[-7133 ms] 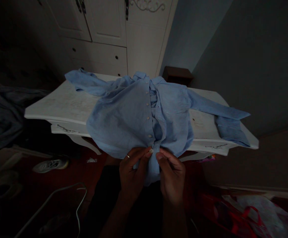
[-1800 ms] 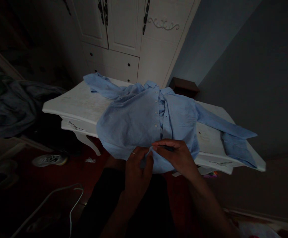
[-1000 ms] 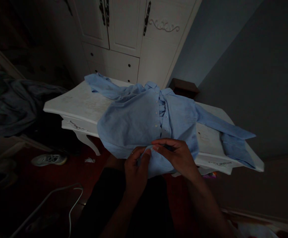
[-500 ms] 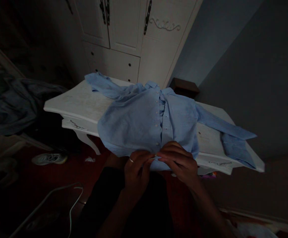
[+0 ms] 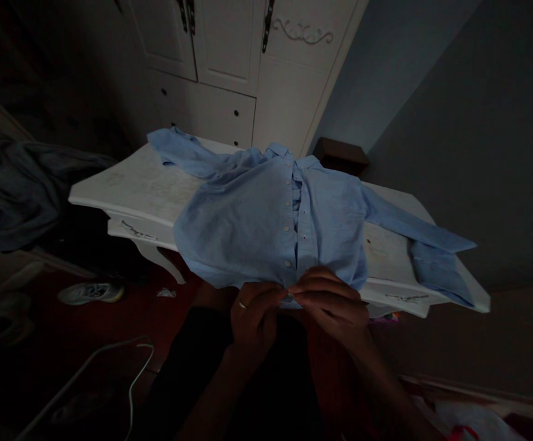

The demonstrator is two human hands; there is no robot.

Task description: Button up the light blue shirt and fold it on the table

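Observation:
A light blue button-up shirt [image 5: 238,214] lies spread front side up, its collar at the far side and its sleeves out to both sides. The front is open, with white buttons along the left edge and buttonholes along the right placket [image 5: 307,223]. At the lower hem, my left hand [image 5: 254,315], with a ring on one finger, pinches the button-side edge. Facing it, my right hand [image 5: 330,300] pinches the placket's lower end. The fingertips of both hands meet there, and they hide the button or cloth between them.
Under the shirt stands a white table [image 5: 128,190] with drawers. Behind it are a white wardrobe [image 5: 229,49] and a small brown box [image 5: 342,153]. A shoe [image 5: 92,293] and a white cable [image 5: 82,373] lie on the red floor, and dark clothes [image 5: 13,190] hang at left.
Both hands stay at the hem, with the fingertips shifted slightly and pressed closer together. The view has tilted a little, so the table and shirt appear slightly higher and further left.

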